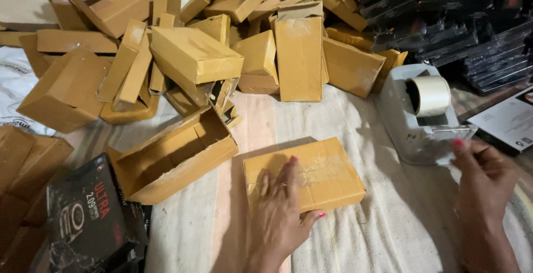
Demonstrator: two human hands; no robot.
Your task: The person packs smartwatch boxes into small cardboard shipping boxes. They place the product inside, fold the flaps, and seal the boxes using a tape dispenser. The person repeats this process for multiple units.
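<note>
On cloth-covered floor [388,239]: left hand [280,212] flat on taped box [311,176]; right hand [483,178] pinching tape at dispenser [413,120].

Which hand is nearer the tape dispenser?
Right. The right hand touches the tape dispenser at its front edge; the left hand lies flat on the taped cardboard box, well away.

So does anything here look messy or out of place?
The cardboard boxes at the back lie in a loose heap, tilted every way, not stacked. One open box lies on its side, empty. The left hand presses a taped box; the right hand is at the tape dispenser.
</note>
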